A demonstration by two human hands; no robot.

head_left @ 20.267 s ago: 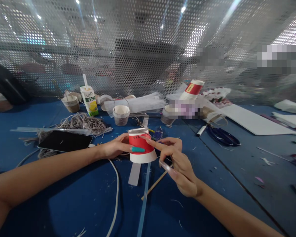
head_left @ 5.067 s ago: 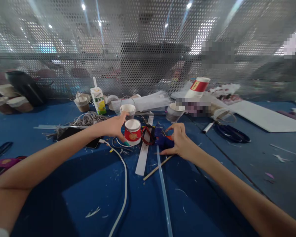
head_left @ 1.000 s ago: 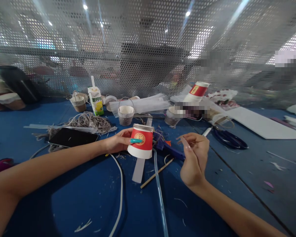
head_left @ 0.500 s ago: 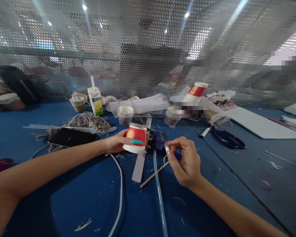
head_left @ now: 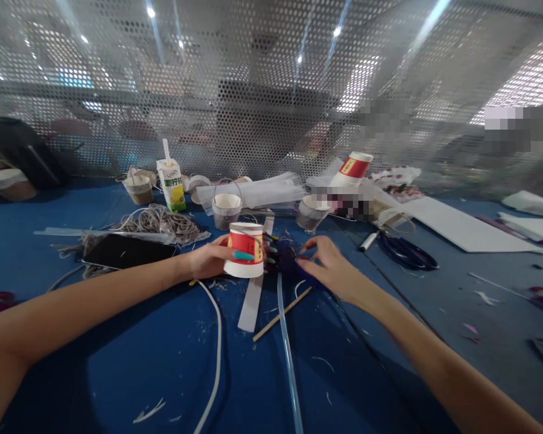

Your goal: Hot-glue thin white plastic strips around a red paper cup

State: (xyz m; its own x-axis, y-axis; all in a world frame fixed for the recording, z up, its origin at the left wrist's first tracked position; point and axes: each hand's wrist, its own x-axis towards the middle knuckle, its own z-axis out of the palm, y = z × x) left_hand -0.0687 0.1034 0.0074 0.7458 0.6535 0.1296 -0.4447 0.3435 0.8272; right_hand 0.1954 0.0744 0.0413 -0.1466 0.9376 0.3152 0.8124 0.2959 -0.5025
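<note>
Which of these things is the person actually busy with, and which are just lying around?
Apparently in use:
- red-and-white cup, held in the left hand
- dark blue tool, at the right hand; grip unclear

Seemingly just lying about:
- drink carton
- black flat device
- tangled cord
- white marker

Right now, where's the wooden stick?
In the head view, the wooden stick lies below centre on the blue table, crossing the clear tube, to the near left of your right hand.
</note>
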